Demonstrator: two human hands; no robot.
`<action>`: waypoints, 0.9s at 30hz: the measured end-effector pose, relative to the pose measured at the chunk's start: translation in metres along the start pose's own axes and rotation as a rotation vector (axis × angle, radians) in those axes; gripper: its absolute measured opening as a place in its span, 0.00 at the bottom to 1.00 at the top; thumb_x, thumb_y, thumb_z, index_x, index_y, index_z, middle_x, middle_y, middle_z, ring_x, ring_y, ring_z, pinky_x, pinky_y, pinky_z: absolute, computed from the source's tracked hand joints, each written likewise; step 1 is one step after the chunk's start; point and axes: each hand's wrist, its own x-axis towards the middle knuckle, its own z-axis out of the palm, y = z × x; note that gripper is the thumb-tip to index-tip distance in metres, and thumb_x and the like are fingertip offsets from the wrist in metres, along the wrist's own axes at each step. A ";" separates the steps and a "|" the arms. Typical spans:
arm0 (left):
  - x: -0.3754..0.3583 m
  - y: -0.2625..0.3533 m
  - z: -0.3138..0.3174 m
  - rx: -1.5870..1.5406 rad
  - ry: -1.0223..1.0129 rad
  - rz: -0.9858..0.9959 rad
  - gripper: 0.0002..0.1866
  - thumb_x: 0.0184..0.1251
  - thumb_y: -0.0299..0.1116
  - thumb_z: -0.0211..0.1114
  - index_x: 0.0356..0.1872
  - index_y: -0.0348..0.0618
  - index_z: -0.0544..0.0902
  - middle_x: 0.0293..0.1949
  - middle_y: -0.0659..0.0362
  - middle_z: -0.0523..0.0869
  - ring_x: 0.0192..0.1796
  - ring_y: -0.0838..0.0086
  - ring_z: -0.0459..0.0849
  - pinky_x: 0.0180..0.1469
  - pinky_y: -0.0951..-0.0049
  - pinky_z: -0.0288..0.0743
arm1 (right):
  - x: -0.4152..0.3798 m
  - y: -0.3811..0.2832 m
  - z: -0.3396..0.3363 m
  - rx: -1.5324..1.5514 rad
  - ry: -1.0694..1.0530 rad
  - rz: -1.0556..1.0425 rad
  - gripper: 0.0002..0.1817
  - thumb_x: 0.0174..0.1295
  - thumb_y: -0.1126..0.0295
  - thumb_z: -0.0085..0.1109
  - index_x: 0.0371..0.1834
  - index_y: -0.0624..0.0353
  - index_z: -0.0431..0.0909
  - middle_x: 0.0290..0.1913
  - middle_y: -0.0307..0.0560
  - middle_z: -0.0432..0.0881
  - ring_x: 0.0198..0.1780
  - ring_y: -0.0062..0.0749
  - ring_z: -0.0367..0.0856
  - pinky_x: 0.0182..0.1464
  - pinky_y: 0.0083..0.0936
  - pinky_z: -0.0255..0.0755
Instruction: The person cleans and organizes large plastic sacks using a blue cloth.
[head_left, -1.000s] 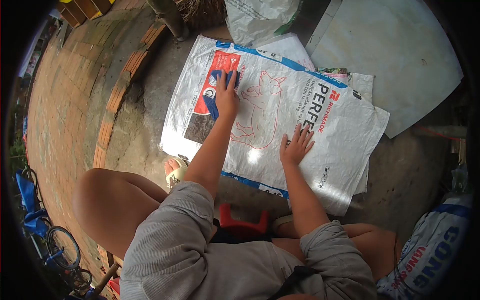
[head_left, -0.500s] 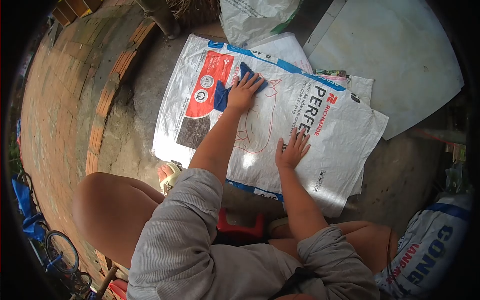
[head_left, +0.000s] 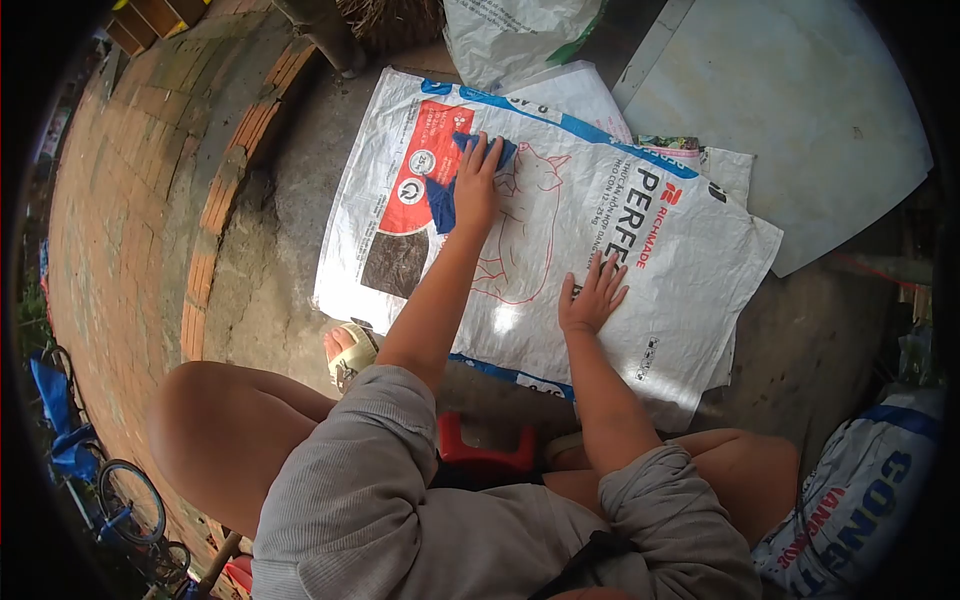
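Observation:
A white printed sack (head_left: 690,250) with a red panel, blue edge bands and a red outline drawing lies flat on the ground before me. My left hand (head_left: 478,185) presses a crumpled blue cloth (head_left: 441,204) onto the sack beside the red panel, its fingers over the cloth. Parts of the cloth stick out to either side of that hand. My right hand (head_left: 593,303) rests palm down on the sack near the large black lettering, fingers spread and holding nothing.
Beyond the sack are a white-and-green bag (head_left: 510,40) and a large pale sheet (head_left: 790,120). Another printed sack (head_left: 850,500) sits at lower right. A red stool (head_left: 480,450) shows below me. Brick paving and a bicycle (head_left: 132,502) are at left.
My left hand and the blue cloth have shifted slightly left across the sack, the fingers now closer together. My right hand stays at about the same place on the sack.

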 end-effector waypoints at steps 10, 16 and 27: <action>-0.093 0.028 0.003 0.152 -0.455 0.364 0.35 0.60 0.32 0.65 0.70 0.69 0.68 0.72 0.63 0.68 0.75 0.65 0.63 0.75 0.48 0.51 | -0.004 0.000 0.001 -0.076 0.017 -0.030 0.37 0.67 0.50 0.45 0.78 0.49 0.52 0.81 0.51 0.45 0.80 0.54 0.40 0.76 0.56 0.31; -0.077 -0.137 -0.113 0.503 -0.094 -0.297 0.27 0.62 0.25 0.57 0.63 0.59 0.77 0.69 0.55 0.72 0.72 0.56 0.68 0.73 0.52 0.57 | -0.002 0.003 0.005 -0.045 -0.015 -0.026 0.38 0.70 0.48 0.41 0.79 0.50 0.48 0.81 0.54 0.42 0.80 0.58 0.38 0.75 0.58 0.30; -0.083 0.012 -0.086 0.026 0.157 -0.059 0.31 0.57 0.16 0.56 0.65 0.49 0.74 0.57 0.50 0.78 0.55 0.54 0.78 0.57 0.60 0.73 | 0.004 0.000 -0.015 -0.049 -0.247 0.060 0.37 0.70 0.48 0.42 0.80 0.46 0.48 0.81 0.51 0.41 0.80 0.54 0.38 0.76 0.57 0.33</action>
